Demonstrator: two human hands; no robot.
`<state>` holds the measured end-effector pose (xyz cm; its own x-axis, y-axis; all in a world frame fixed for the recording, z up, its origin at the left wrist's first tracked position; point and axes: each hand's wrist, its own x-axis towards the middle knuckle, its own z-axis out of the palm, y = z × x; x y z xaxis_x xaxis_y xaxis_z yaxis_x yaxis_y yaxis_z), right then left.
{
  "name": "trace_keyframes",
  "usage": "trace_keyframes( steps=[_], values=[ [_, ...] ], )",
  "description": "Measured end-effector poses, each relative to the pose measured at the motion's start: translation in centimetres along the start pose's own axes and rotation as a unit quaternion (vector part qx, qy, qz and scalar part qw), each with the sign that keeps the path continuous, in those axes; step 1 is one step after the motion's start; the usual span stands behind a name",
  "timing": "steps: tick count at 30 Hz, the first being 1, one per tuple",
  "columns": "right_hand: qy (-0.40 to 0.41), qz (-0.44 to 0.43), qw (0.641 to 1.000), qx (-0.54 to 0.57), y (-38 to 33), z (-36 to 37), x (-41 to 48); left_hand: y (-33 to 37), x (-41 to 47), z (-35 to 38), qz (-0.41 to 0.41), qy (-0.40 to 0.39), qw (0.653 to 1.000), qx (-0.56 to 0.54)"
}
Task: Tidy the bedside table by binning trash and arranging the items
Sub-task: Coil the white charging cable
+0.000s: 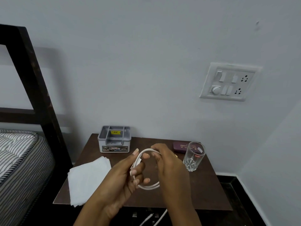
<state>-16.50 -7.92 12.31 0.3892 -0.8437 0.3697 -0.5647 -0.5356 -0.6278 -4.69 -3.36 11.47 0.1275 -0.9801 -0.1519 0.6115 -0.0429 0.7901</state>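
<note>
Head view: left hand point(128, 176) and right hand point(169, 167) are both holding a looped white cable point(150, 186) just above the worktop point(203, 193), fingers point(143, 181) curling round it. Cable is looking light, limp, springy; likely best pinching where strands are overlapping.

Above the counter point(203, 190), the left hand point(121, 181) and right hand point(169, 165) hold a coiled white cable point(147, 186). Left of the cable lie folded tissues point(88, 178); right of it stands a glass point(193, 156).

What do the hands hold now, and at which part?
A white cable, wound in a loop. The left hand grips its left side; the right hand grips its right side.
</note>
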Motion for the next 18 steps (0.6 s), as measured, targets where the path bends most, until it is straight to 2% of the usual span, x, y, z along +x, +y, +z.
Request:
trace_keyframes(
  steps=[3, 8, 11, 14, 18],
  values=[
    [0.021, -0.018, 1.0, 0.001, 0.4, 0.3, 0.4, 0.4, -0.3, 0.3, -0.007, 0.008, 1.0, -0.012],
    [0.013, 0.044, 0.981, 0.186, 0.1, 0.4, 0.9, 0.2, -0.4, 0.5, 0.034, 0.002, 0.999, -0.013],
    [0.036, 0.061, 0.971, 0.228, 0.2, 0.3, 1.1, 0.2, -0.4, 0.6, 0.061, -0.009, 0.998, -0.001],
    [0.072, 0.08, 0.958, 0.267, 0.1, 0.3, 1.1, -0.1, -0.3, 1.1, 0.078, -0.008, 0.995, -0.067],
    [0.062, 0.127, 0.924, 0.354, -0.1, 0.5, 1.2, -0.8, 0.4, 1.7, 0.092, -0.006, 0.985, -0.147]
  ],
)
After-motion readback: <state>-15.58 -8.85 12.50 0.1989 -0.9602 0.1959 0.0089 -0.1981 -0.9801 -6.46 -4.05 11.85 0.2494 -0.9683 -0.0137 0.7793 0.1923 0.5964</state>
